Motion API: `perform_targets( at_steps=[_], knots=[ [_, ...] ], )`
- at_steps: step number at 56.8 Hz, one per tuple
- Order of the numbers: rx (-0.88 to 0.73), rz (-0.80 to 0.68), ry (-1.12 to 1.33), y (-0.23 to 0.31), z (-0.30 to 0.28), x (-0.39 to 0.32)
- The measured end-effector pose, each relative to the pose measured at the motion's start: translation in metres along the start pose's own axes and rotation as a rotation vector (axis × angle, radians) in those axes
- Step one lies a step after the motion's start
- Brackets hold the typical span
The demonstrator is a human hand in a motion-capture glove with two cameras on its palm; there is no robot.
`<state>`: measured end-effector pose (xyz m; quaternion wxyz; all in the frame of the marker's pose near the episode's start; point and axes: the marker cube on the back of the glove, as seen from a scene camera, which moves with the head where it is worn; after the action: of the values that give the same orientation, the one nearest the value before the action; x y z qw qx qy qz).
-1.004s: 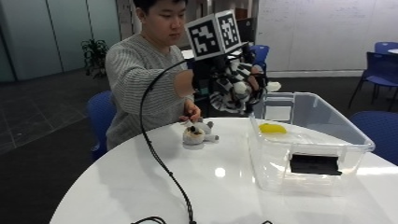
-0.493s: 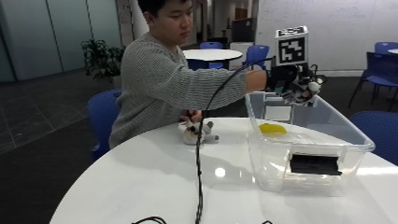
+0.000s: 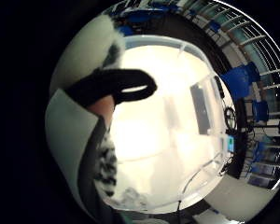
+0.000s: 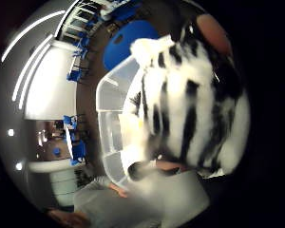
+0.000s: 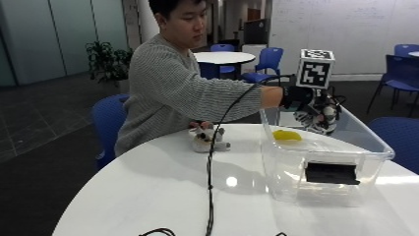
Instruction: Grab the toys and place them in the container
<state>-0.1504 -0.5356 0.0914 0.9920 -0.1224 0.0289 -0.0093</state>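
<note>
- I see the zebra plush [image 5: 318, 119], black and white stripes, gripped in the gloved right hand [image 5: 300, 97] and hanging over the far end of the container [image 5: 367, 147], inside its rim line but not resting on the bottom.
- Grip state: fingers curled round the plush. On the thumb side palm view the striped fur [image 4: 190, 109] fills most of the picture with a bare fingertip [image 4: 213, 31] at its edge; on the little finger side view a black strap [image 3: 114, 86] crosses in front of white fur.
- Arm in a grey knit sleeve [image 5: 209, 101] reaches from the person on the far left side across to the container on the right.
- Container is clear plastic, sits on the right part of the round white table [image 5: 150, 191], long axis running near to far. Little finger side view looks straight down into its pale floor [image 3: 168, 126].
- Already inside: a yellow toy [image 5: 286, 135] on the floor at the far left corner, just left of the hanging plush, apart from it.
- A black patch [image 5: 332, 173] shows at the container's near end wall; can't tell if it's a label or a thing inside.
- Second toy, a small white and brown plush [image 5: 208, 140], lies on the table left of the container, well apart from it. The person's bare left hand [image 5: 200, 126] rests at it, touching the top.
- A black cable [image 5: 211, 177] runs from the gloved hand down across the table to the near edge.
</note>
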Motion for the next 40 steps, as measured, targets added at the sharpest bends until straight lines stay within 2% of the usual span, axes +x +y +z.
perform_targets(
  at_steps=[12, 27, 35, 40],
  knots=[
    [-0.083, 0.020, -0.006, 0.002, 0.022, 0.000],
    [-0.060, -0.003, 0.002, 0.012, 0.016, -0.001],
    [-0.025, -0.016, -0.004, 0.040, -0.005, 0.007],
    [0.008, -0.036, -0.036, 0.078, -0.023, 0.022]
  ],
)
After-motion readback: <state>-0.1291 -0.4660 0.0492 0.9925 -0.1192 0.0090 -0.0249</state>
